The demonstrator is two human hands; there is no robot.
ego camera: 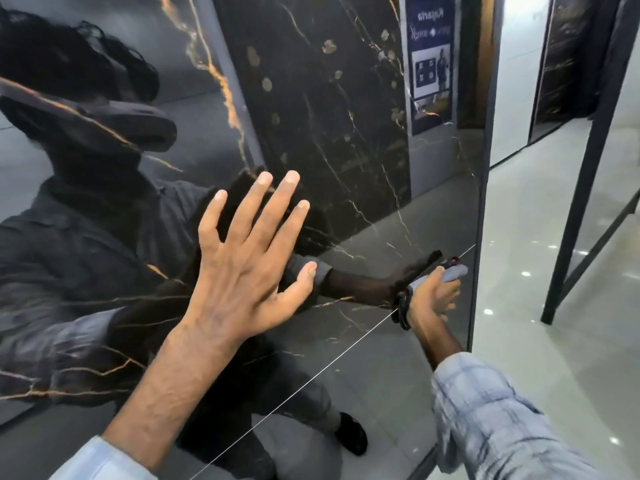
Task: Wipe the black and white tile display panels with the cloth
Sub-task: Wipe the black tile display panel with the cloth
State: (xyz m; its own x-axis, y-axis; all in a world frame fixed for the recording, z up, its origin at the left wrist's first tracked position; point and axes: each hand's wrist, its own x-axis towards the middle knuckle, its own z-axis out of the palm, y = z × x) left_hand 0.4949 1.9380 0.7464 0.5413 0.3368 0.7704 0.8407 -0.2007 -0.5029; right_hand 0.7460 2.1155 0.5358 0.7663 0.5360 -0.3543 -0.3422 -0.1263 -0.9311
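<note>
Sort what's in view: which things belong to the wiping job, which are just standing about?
Job: black tile panel, grey cloth in the right hand, left hand flat on the panel.
Standing about: black metal frame, white floor, poster reflected in the panel.

Black tile panel point(346, 133): high-gloss, mirror-smooth, marble look with gold and white veins, thin pale joint line across it. Cloth point(455, 271): grey, soft matt fabric. Sleeve point(491, 410): pale blue checked woven cloth, matt. Floor point(536, 341): pale glossy tiles with light glints. Frame point(581, 188): dark, smooth, matt, looks like painted metal.
</note>
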